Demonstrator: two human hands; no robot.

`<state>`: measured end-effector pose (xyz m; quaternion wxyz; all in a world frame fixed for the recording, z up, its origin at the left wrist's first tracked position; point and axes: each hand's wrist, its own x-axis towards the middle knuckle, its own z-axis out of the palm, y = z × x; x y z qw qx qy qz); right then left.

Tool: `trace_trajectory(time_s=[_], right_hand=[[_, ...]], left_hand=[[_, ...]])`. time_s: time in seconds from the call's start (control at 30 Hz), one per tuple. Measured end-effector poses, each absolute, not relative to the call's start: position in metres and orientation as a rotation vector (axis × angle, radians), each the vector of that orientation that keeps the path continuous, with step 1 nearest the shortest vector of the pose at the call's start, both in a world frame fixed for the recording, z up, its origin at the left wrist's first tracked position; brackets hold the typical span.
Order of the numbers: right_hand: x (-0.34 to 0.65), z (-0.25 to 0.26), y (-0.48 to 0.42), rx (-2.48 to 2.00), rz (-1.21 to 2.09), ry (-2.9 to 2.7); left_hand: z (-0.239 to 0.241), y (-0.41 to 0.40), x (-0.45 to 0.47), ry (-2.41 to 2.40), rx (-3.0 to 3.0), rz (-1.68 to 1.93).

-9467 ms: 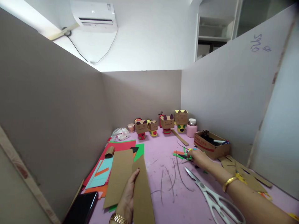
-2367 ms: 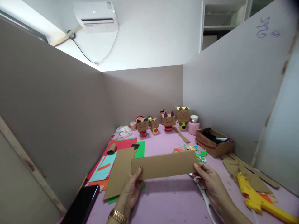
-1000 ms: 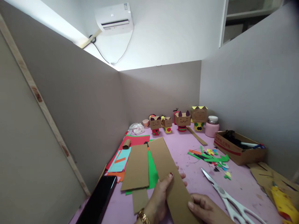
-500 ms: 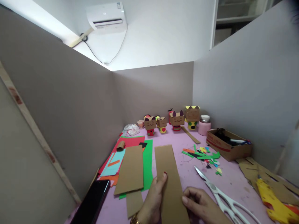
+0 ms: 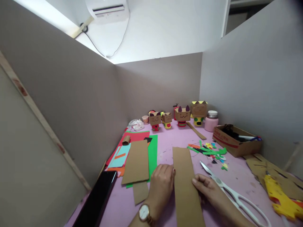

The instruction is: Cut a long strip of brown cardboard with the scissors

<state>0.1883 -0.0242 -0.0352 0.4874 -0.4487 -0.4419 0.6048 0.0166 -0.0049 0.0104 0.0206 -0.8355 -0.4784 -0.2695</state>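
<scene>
A long brown cardboard strip [image 5: 187,186] lies between my hands, running toward me past the bottom of the view. My left hand [image 5: 163,178], with a watch on the wrist, has its fingers curled against the strip's left edge; the thumb is mostly hidden. On the opposite edge my right hand [image 5: 205,186] pinches the strip, thumb on top and the other fingers partly underneath. White-handled scissors [image 5: 233,194] lie half open just right of that hand. To the left, a wider cardboard piece [image 5: 137,160] overlaps a smaller one [image 5: 140,192].
Coloured paper sheets [image 5: 153,154], a small cardboard roll [image 5: 126,140] and a black phone [image 5: 97,198] are at left. Cardboard-headed figures [image 5: 182,115] and a pink jar [image 5: 211,122] stand behind. Paper scraps [image 5: 210,151], an open box [image 5: 236,145] and a yellow glue gun [image 5: 279,197] are at right.
My left hand has moved from having its thumb on top of the strip to curling at its left edge. The strip has shifted right, with my right hand still on its edge.
</scene>
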Motion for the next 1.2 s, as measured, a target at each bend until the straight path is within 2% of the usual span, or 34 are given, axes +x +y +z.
trace_trajectory(time_s=[0.33, 0.83, 1.07, 1.2], right_hand=[[0.188, -0.039, -0.026, -1.196, 1.472, -1.149], [0.189, -0.047, -0.026, -1.207, 1.431, -1.196], [0.188, -0.043, -0.027, -1.167, 1.455, -1.167], [0.185, -0.046, -0.024, -1.155, 1.461, -1.165]], left_hand=[[-0.001, -0.006, 0.022, -1.463, -2.463, -0.605], [0.001, -0.011, 0.024, -1.503, -2.451, -0.627], [0.005, -0.012, 0.022, -1.616, -2.533, -0.784], [0.007, -0.01, 0.02, -1.715, -2.65, -1.131]])
